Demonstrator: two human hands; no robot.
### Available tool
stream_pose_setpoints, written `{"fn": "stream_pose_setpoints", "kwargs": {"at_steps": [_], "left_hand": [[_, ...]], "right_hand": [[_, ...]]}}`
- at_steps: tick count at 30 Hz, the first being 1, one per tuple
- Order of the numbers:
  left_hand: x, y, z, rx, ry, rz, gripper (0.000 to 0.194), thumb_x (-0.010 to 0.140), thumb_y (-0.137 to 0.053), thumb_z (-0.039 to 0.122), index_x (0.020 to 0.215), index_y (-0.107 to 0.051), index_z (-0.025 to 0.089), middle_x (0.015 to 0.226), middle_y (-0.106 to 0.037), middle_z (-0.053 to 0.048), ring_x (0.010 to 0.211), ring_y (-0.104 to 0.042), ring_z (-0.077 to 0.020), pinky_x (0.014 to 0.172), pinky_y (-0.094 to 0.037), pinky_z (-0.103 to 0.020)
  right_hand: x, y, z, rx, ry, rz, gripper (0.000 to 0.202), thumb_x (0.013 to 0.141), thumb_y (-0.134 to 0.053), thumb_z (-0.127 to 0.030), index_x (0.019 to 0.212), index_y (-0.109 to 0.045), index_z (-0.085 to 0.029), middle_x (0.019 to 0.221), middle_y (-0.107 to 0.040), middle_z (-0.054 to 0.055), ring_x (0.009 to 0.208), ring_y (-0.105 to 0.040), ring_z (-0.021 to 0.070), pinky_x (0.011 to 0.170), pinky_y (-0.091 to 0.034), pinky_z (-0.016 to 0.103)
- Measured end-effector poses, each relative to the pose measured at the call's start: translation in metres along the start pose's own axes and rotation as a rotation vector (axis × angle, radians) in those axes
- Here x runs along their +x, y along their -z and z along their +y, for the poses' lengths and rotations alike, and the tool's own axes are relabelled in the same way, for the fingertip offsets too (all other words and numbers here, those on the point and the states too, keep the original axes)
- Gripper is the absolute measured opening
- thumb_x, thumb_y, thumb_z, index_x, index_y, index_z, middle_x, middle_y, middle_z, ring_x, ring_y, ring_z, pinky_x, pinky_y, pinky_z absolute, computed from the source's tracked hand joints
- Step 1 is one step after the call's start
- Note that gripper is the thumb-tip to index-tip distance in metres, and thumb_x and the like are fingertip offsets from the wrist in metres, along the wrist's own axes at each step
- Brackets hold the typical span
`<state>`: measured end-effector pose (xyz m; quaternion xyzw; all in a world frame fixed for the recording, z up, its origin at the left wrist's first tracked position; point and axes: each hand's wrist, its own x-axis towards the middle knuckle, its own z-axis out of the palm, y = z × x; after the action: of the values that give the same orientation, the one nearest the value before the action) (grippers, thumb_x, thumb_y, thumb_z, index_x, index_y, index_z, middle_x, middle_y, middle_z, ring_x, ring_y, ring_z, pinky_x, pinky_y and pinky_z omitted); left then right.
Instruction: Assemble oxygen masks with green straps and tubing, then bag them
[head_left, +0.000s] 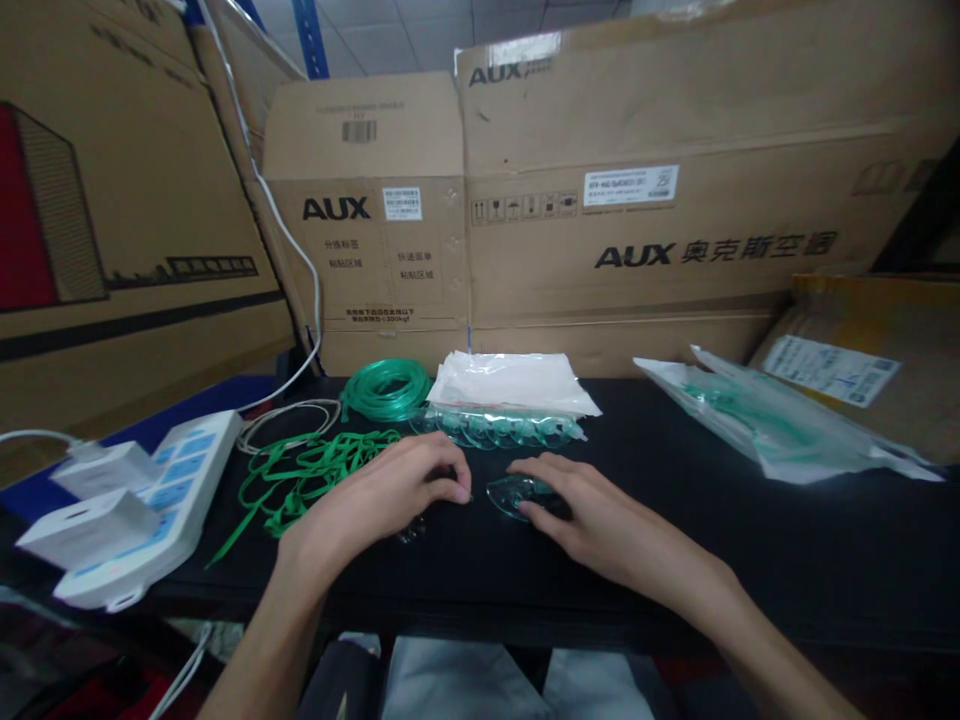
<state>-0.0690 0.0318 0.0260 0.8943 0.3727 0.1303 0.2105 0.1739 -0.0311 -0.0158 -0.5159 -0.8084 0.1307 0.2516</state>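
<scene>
My right hand (574,505) curls over a clear green-tinted oxygen mask (504,495) on the black table, thumb and fingers on either side of it. Just left of the mask, my left hand (409,480) is closed in a pinch. A tiny bit shows at its fingertips, too small to name. Beneath that hand lie several small shiny pieces (411,530), partly hidden. A tangle of green straps (300,480) spreads out left of my left wrist. Beyond both hands, a row of similar clear masks (502,428) lies nested together.
Behind the straps sits a coil of green tubing (386,388). White plastic bags (514,383) lie behind the mask row. At the right are clear bags with green contents (750,415). A power strip (191,470) with plugged-in chargers occupies the left; cardboard boxes (600,230) wall the back.
</scene>
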Motion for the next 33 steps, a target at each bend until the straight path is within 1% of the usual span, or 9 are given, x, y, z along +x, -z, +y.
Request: {"fn": "stream_pose_setpoints", "kwargs": {"at_steps": [5,7,9,12,14,19,24,28,33], "left_hand": [[0.000,0.001,0.010,-0.020,-0.044,0.033,0.015,0.096,-0.056,0.032,0.095,-0.070,0.025,0.101,-0.069,0.001,0.101,-0.061,-0.0190,0.090,-0.042,-0.027],[0.002,-0.001,0.012,-0.022,-0.057,0.035,0.014,0.095,-0.058,0.033,0.094,-0.070,0.026,0.102,-0.070,0.002,0.102,-0.062,-0.0187,0.091,-0.042,-0.026],[0.004,-0.004,0.013,-0.022,-0.047,0.043,0.011,0.093,-0.063,0.034,0.098,-0.071,0.028,0.102,-0.071,0.003,0.102,-0.062,-0.0187,0.090,-0.043,-0.026],[0.007,-0.010,0.013,-0.039,-0.038,0.052,0.020,0.089,-0.069,0.036,0.109,-0.070,0.031,0.106,-0.072,0.004,0.103,-0.064,-0.0190,0.089,-0.044,-0.026],[0.008,-0.012,0.012,-0.046,-0.050,0.046,0.024,0.088,-0.071,0.036,0.112,-0.069,0.030,0.109,-0.072,0.003,0.103,-0.064,-0.0193,0.091,-0.045,-0.026],[0.009,-0.014,0.013,-0.032,-0.060,0.050,0.026,0.088,-0.071,0.035,0.114,-0.070,0.031,0.111,-0.072,0.003,0.105,-0.064,-0.0201,0.093,-0.045,-0.027],[0.010,-0.014,0.016,-0.046,-0.052,0.040,0.025,0.088,-0.069,0.037,0.112,-0.071,0.029,0.111,-0.073,0.000,0.105,-0.064,-0.0221,0.093,-0.046,-0.029],[0.010,-0.012,0.016,-0.066,-0.064,0.040,0.022,0.087,-0.072,0.035,0.107,-0.072,0.029,0.105,-0.073,0.002,0.100,-0.066,-0.0199,0.089,-0.046,-0.027],[0.011,-0.010,0.012,-0.173,-0.097,0.026,0.017,0.087,-0.072,0.033,0.104,-0.072,0.029,0.098,-0.073,0.005,0.092,-0.067,-0.0156,0.083,-0.047,-0.022]], "right_hand": [[-0.002,0.003,0.001,0.026,-0.013,-0.035,0.042,0.097,-0.055,-0.031,0.138,-0.058,-0.022,0.138,-0.063,0.009,0.133,-0.055,0.0241,0.114,-0.042,0.040],[-0.001,0.004,0.000,0.034,-0.023,-0.040,0.043,0.097,-0.055,-0.032,0.138,-0.057,-0.021,0.140,-0.062,0.009,0.133,-0.055,0.0246,0.114,-0.041,0.042],[0.000,0.004,-0.001,0.053,-0.011,-0.036,0.043,0.096,-0.056,-0.032,0.137,-0.058,-0.022,0.139,-0.062,0.008,0.131,-0.056,0.0247,0.113,-0.041,0.042],[0.000,0.006,-0.003,0.084,0.033,-0.027,0.040,0.095,-0.056,-0.029,0.135,-0.060,-0.024,0.134,-0.066,0.007,0.125,-0.060,0.0234,0.109,-0.045,0.039],[0.000,0.006,-0.005,0.091,0.033,-0.026,0.040,0.095,-0.056,-0.029,0.135,-0.061,-0.025,0.132,-0.067,0.006,0.122,-0.062,0.0231,0.107,-0.046,0.038],[-0.002,0.005,-0.004,0.093,-0.005,-0.013,0.041,0.094,-0.059,-0.034,0.135,-0.061,-0.025,0.132,-0.068,0.005,0.124,-0.060,0.0246,0.106,-0.046,0.039],[-0.002,0.004,-0.002,0.111,0.010,0.001,0.040,0.093,-0.060,-0.033,0.132,-0.063,-0.025,0.130,-0.069,0.005,0.120,-0.062,0.0240,0.104,-0.048,0.037],[-0.003,0.005,-0.003,0.112,-0.004,0.012,0.042,0.091,-0.063,-0.035,0.131,-0.064,-0.026,0.126,-0.070,0.005,0.115,-0.065,0.0245,0.100,-0.049,0.037],[-0.002,0.011,-0.004,0.137,0.038,-0.013,0.035,0.090,-0.064,-0.029,0.124,-0.068,-0.026,0.116,-0.074,0.003,0.103,-0.069,0.0222,0.091,-0.051,0.032]]}}
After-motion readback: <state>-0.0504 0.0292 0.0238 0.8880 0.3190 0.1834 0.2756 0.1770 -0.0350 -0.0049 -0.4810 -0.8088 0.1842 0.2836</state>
